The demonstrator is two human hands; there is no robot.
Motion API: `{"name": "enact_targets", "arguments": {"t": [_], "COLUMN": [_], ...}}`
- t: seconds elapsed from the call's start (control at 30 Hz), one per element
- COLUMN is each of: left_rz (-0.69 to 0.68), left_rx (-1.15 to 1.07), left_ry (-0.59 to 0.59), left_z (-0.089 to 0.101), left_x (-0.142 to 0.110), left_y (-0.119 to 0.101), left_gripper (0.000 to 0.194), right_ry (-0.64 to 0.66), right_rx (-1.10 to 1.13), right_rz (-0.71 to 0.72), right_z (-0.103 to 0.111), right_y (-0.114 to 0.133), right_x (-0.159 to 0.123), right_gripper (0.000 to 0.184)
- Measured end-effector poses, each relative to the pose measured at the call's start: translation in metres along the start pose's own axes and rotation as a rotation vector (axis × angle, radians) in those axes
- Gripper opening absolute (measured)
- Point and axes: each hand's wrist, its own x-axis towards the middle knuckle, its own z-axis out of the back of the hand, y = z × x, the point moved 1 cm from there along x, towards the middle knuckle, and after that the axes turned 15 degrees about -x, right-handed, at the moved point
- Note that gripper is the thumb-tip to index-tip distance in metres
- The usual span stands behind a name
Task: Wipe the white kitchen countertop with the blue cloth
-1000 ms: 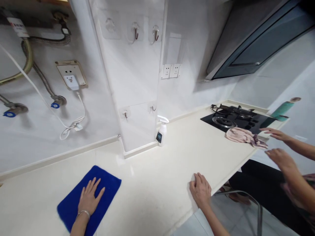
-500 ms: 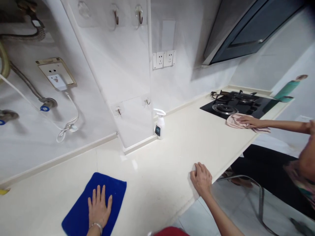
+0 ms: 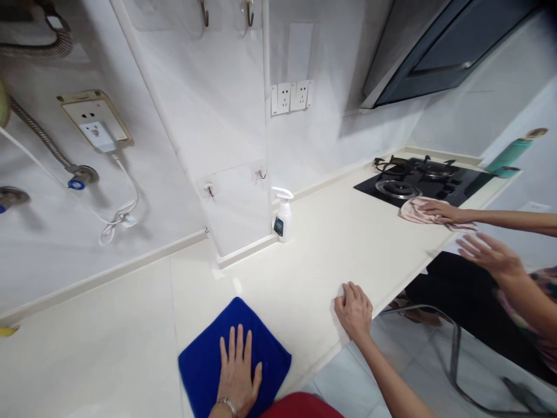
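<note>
My left hand (image 3: 236, 371) lies flat, fingers stretched out, on a blue cloth (image 3: 204, 363) spread on the cream countertop (image 3: 130, 325) near its front edge. My right hand (image 3: 354, 307) rests on the countertop's edge further right, fingers loosely curled down on the surface with nothing in them. A white spray bottle (image 3: 283, 215) stands against the wall column behind both hands.
Another person at the right has one hand (image 3: 439, 211) on a pink cloth (image 3: 413, 210) beside the black gas hob (image 3: 418, 181), the other hand (image 3: 489, 255) raised and spread. A teal bottle (image 3: 511, 152) stands at the far corner. Sockets, hoses and a cable hang on the wall.
My left hand has slid the blue cloth to the right along the countertop, closer to my right hand. The other person's free hand came back into view.
</note>
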Motion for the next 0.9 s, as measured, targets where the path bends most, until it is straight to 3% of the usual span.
{"name": "enact_targets", "arguments": {"t": [0.4,0.9], "left_rz": [-0.029,0.015], "left_rx": [-0.293,-0.457], "left_ry": [0.198,0.270], "left_z": [-0.036,-0.038], "left_x": [0.071,0.077], "left_y": [-0.058,-0.061], "left_gripper": [0.073,0.073], "right_ry": [-0.017,0.014], "right_rx": [-0.011,-0.011], "right_rz": [0.002,0.006], "right_z": [0.000,0.001], "right_y": [0.003,0.002], "right_x": [0.000,-0.001], "right_gripper": [0.045,0.046]}}
